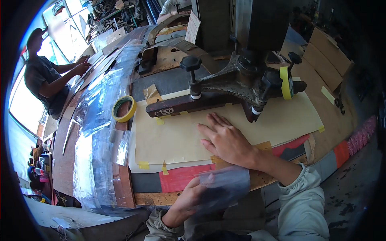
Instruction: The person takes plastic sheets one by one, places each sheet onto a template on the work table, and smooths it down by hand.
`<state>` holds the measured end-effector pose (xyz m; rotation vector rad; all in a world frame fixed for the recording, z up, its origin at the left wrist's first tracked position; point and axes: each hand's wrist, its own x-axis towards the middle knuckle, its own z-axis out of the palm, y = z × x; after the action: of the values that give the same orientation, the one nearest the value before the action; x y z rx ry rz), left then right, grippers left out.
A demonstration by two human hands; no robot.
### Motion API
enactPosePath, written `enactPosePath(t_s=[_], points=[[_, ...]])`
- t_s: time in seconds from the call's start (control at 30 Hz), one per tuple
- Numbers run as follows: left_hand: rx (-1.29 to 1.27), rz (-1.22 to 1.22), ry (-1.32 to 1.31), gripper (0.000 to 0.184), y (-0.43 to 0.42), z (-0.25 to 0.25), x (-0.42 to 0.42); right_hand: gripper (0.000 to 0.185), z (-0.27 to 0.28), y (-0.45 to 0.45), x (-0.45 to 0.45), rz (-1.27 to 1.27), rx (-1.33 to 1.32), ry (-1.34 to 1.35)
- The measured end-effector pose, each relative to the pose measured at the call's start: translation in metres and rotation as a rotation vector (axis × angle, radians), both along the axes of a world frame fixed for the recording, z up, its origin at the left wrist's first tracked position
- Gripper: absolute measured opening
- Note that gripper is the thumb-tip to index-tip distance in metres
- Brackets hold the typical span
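Observation:
My right hand (pixel 231 140) lies flat on a cream paper sheet (pixel 169 140), fingers spread a little. Small yellow tape strips (pixel 143 165) mark the sheet's edges. Below it, near the bench's front edge, my left hand (pixel 189 199) grips a clear plastic sheet (pixel 229 186), slightly blurred. Just beyond my right fingers, a dark bar (pixel 173 107) rests across the paper, under a black metal clamp bracket (pixel 229 80) with knobs. Red material (pixel 187 178) shows under the paper's front edge.
A yellow tape roll (pixel 124 109) sits left of the paper; another yellow roll (pixel 286 83) hangs at the bar's right end. Clear plastic film (pixel 96 148) covers the bench's left part. Scissors (pixel 339 106) lie at right. Another person (pixel 48 76) stands at far left.

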<state>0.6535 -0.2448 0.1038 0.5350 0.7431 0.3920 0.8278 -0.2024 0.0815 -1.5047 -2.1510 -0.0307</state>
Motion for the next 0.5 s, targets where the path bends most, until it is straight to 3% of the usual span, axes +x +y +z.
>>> enactPosePath(t_s=[0.5], points=[[-0.065,-0.048,-0.023,0.029,0.0038,-0.0008,-0.003,0.036,-0.0013,0.0001,-0.0012,-0.024,-0.007,-0.072]])
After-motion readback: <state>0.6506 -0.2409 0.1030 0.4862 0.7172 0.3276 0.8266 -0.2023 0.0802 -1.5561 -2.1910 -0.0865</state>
